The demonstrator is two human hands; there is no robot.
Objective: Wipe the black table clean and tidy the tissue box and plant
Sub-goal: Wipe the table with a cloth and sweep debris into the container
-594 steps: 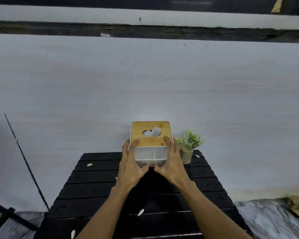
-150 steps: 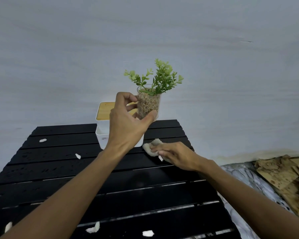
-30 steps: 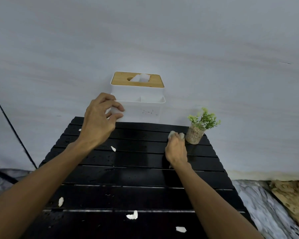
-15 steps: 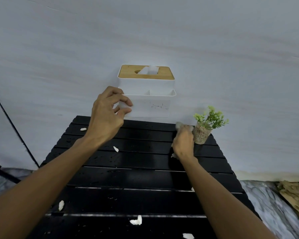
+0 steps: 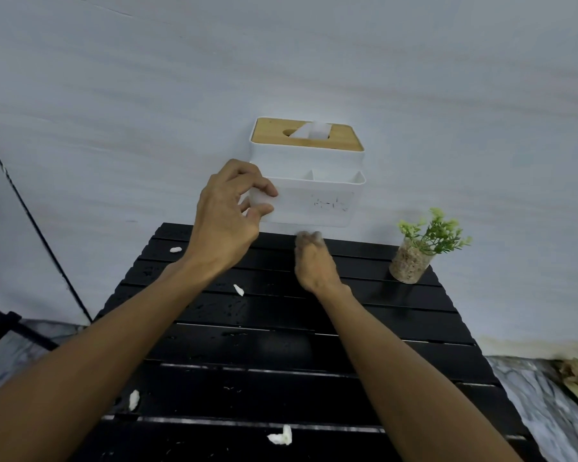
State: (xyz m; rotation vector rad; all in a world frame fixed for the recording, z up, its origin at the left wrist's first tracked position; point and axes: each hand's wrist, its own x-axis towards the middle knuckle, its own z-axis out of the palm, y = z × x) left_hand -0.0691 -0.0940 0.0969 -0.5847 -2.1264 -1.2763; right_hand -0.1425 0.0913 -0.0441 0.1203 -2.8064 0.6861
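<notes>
Left hand (image 5: 227,221) grip pinching tissue box (image 5: 314,203) corner, right hand (image 5: 316,266) over black table (image 5: 397,328), grip blurred, cannot tell

Box (image 5: 314,201) is held up over the table's (image 5: 397,328) far edge, wall behind it. My left hand (image 5: 226,225) grips the box's left end. My right hand (image 5: 314,265), with the wad (image 5: 309,235) in it, is on the table just below the box. Plant (image 5: 421,248) sits right of the box, at the table's far right corner. Scraps (image 5: 238,290) lie on the table, nearer me than the box.
</notes>
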